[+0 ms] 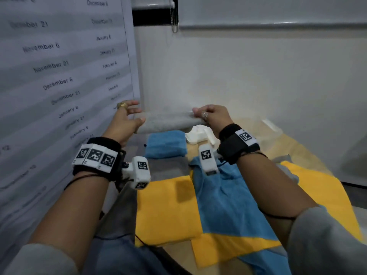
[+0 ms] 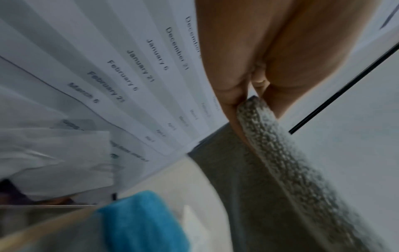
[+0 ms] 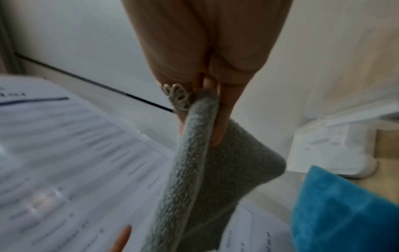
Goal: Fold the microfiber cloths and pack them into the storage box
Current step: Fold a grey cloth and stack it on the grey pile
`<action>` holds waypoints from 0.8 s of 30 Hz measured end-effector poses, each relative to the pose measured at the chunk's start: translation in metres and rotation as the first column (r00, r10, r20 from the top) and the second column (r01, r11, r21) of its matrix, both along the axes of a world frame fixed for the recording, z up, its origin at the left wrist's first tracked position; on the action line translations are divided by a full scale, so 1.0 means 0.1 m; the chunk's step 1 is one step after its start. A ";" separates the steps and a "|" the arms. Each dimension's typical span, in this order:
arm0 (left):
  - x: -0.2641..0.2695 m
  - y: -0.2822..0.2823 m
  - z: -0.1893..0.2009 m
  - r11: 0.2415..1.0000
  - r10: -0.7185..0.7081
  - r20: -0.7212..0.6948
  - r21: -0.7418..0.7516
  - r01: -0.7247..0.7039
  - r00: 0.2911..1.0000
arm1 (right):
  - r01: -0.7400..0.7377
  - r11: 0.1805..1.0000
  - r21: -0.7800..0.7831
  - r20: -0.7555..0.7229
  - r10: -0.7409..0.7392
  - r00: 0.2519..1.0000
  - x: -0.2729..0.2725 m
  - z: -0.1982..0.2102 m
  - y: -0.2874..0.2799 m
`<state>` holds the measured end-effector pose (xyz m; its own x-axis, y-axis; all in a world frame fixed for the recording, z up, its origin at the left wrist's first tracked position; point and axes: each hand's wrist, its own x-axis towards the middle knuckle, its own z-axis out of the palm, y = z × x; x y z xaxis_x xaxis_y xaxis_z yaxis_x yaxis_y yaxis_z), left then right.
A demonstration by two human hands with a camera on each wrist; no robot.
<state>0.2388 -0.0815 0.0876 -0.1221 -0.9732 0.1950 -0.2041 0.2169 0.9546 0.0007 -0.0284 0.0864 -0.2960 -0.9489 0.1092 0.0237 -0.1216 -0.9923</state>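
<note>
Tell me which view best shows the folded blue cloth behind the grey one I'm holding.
The head view: the folded blue cloth appears whole, lying flat below the grey cloth held between the left hand and right hand. The left wrist view catches only a blurred corner; the right wrist view shows one cropped edge.

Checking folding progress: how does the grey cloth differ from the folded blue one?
The grey cloth is held in the air, pinched by the left hand and right hand; the folded blue cloth rests below, untouched. Grey spans wider; blue is compact. Both are folded.
</note>
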 end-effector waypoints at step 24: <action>0.06 -0.11 -1.89 0.991 -0.121 0.847 0.071 0.115 0.518 | 0.085 0.864 0.496 -0.642 0.299 0.706 0.38 -1.99 -0.05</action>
<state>0.2449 -0.0923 -0.1012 -0.3404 -0.9377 -0.0695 -0.8898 0.2974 0.3463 0.0386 -0.0331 -0.1127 -0.2125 -0.9528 -0.2167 -0.6917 0.3033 -0.6553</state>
